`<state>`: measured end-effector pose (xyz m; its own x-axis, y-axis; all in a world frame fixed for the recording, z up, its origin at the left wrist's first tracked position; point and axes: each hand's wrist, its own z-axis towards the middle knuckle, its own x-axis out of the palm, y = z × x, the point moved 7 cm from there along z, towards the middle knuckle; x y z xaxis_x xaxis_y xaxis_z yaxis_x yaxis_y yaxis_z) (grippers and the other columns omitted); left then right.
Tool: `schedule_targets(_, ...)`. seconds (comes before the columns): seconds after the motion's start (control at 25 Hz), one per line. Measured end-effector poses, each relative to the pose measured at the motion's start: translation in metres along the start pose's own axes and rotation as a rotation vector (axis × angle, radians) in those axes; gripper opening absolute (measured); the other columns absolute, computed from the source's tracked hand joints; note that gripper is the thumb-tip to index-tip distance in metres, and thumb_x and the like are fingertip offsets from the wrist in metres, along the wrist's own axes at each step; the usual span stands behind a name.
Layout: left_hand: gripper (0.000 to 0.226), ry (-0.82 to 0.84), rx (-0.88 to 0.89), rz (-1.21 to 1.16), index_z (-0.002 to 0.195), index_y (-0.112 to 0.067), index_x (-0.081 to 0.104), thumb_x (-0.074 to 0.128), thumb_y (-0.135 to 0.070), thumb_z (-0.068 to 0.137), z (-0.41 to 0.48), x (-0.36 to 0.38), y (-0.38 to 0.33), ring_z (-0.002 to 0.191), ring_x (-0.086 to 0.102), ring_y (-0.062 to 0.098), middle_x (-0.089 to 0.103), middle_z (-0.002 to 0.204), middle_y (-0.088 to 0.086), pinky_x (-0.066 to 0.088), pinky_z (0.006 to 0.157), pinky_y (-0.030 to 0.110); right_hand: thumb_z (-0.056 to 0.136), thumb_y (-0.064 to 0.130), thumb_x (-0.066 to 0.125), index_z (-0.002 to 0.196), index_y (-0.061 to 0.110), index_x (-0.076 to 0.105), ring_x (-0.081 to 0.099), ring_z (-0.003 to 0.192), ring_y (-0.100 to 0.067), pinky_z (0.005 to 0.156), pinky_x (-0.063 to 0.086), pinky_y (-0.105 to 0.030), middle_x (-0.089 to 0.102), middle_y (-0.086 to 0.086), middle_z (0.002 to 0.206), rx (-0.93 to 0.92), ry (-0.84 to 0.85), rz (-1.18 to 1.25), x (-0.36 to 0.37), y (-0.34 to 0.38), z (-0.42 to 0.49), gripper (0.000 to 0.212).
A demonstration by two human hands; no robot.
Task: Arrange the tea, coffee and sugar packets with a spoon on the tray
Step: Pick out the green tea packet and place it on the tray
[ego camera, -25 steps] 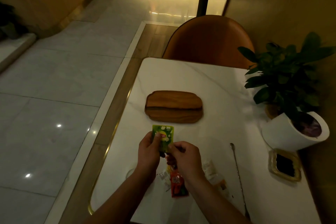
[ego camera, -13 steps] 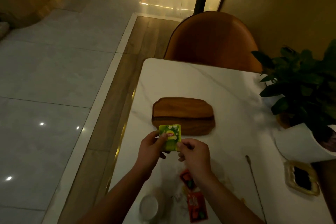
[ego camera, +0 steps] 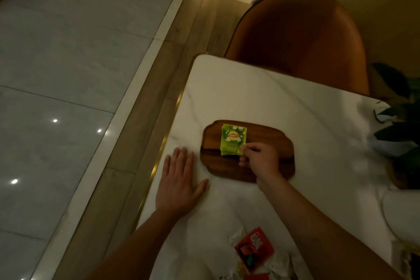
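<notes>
Tea packets [ego camera: 233, 139] (seemingly two) on one tray [ego camera: 270, 141]: right hand [ego camera: 259, 159] pinches, left hand [ego camera: 178, 185] spread.

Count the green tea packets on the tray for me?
2: one Lipton tea packet lies on top, another's edge peeks out under it, both on the wooden tray. More may hide underneath.

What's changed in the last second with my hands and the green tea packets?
The green Lipton tea packets went forward from mid-air onto the wooden tray, the right hand still pinching their lower corner. The left hand let go and now lies flat on the table beside the tray. The red packets stayed on the table.
</notes>
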<state>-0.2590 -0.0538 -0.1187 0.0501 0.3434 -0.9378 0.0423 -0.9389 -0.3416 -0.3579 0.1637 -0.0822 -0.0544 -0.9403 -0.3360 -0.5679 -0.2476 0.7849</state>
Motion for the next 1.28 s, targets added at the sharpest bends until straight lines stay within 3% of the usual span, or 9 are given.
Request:
schedule_targets(0.16, 0.087, 0.02, -0.02, 0.071, 0.157, -0.014, 0.021, 0.027, -0.073, 0.094, 0.001, 0.004, 0.0, 0.156, 0.006, 0.028, 0.017, 0.167, 0.014, 0.007, 0.124, 0.048, 0.092, 0.019, 0.065, 0.101, 0.007, 0.071, 0.067, 0.057, -0.015, 0.052, 0.056, -0.03, 0.071, -0.005, 0.076, -0.071, -0.041, -0.23, 0.006, -0.001, 0.015, 0.016)
schedule_targets(0.28, 0.089, 0.023, -0.024, 0.082, 0.157, -0.013, 0.023, 0.028, -0.074, 0.092, 0.002, 0.003, -0.002, 0.156, 0.007, 0.029, 0.018, 0.167, 0.015, 0.009, 0.124, 0.049, 0.09, 0.029, 0.066, 0.101, 0.012, 0.072, 0.07, 0.074, -0.023, 0.068, 0.061, -0.043, 0.073, -0.006, 0.086, -0.143, -0.085, -0.372, 0.004, 0.0, 0.015, 0.021)
schedule_targets(0.48, 0.09, 0.034, -0.04, 0.091, 0.157, -0.014, 0.025, 0.031, -0.075, 0.091, 0.003, 0.004, -0.002, 0.156, 0.009, 0.028, 0.02, 0.166, 0.015, 0.008, 0.124, 0.048, 0.086, 0.035, 0.069, 0.098, 0.019, 0.068, 0.067, 0.083, -0.023, 0.072, 0.058, -0.044, 0.068, 0.001, 0.091, -0.224, -0.113, -0.452, 0.004, 0.008, 0.011, 0.019)
schedule_targets(0.6, 0.09, 0.013, -0.032, 0.086, 0.156, -0.013, 0.027, 0.033, -0.074, 0.09, 0.002, 0.003, -0.002, 0.156, 0.011, 0.029, 0.022, 0.166, 0.015, 0.01, 0.124, 0.049, 0.087, 0.033, 0.069, 0.105, 0.02, 0.066, 0.065, 0.091, -0.023, 0.076, 0.057, -0.044, 0.065, 0.0, 0.1, -0.266, -0.072, -0.447, -0.003, 0.008, 0.009, 0.023)
schedule_targets(0.68, 0.09, -0.003, -0.028, 0.085, 0.155, -0.012, 0.03, 0.035, -0.074, 0.09, 0.002, 0.003, -0.002, 0.155, 0.012, 0.029, 0.023, 0.165, 0.015, 0.01, 0.124, 0.048, 0.086, 0.029, 0.07, 0.111, 0.02, 0.065, 0.062, 0.096, -0.022, 0.076, 0.053, -0.036, 0.063, -0.001, 0.106, -0.372, -0.064, -0.472, -0.009, 0.013, 0.006, 0.027)
schedule_targets(0.76, 0.089, -0.02, -0.024, 0.083, 0.154, -0.012, 0.032, 0.038, -0.073, 0.089, 0.002, 0.002, -0.002, 0.155, 0.014, 0.029, 0.026, 0.164, 0.016, 0.01, 0.124, 0.048, 0.084, 0.029, 0.073, 0.121, 0.023, 0.062, 0.055, 0.105, -0.018, 0.08, 0.046, -0.029, 0.057, -0.001, 0.115, -0.556, -0.004, -0.59, -0.006, 0.023, -0.002, 0.039)
schedule_targets(0.88, 0.09, -0.023, -0.028, 0.085, 0.154, -0.012, 0.033, 0.037, -0.074, 0.089, 0.003, 0.001, -0.002, 0.155, 0.014, 0.028, 0.026, 0.164, 0.015, 0.009, 0.124, 0.047, 0.079, 0.035, 0.077, 0.134, 0.031, 0.055, 0.043, 0.121, -0.023, 0.095, 0.045, -0.035, 0.048, -0.005, 0.134, -0.754, 0.151, -0.889, 0.015, 0.031, -0.009, 0.06)
schedule_targets(1.0, 0.09, -0.027, -0.034, 0.076, 0.155, -0.013, 0.032, 0.037, -0.075, 0.089, 0.002, 0.001, -0.001, 0.155, 0.013, 0.027, 0.026, 0.165, 0.014, 0.008, 0.124, 0.045, 0.079, 0.038, 0.076, 0.136, 0.035, 0.053, 0.039, 0.128, -0.029, 0.1, 0.045, -0.042, 0.043, -0.006, 0.143, -0.806, 0.183, -1.031, 0.027, 0.039, -0.004, 0.061)
schedule_targets(1.28, 0.088, -0.029, -0.045, 0.074, 0.154, -0.015, 0.034, 0.035, -0.074, 0.089, 0.003, 0.001, 0.0, 0.155, 0.013, 0.026, 0.027, 0.164, 0.013, 0.012, 0.124, 0.047, 0.082, 0.043, 0.072, 0.134, 0.034, 0.056, 0.04, 0.126, -0.025, 0.101, 0.043, -0.038, 0.043, -0.002, 0.145, -0.87, 0.284, -1.142, 0.03, 0.044, 0.01, 0.055)
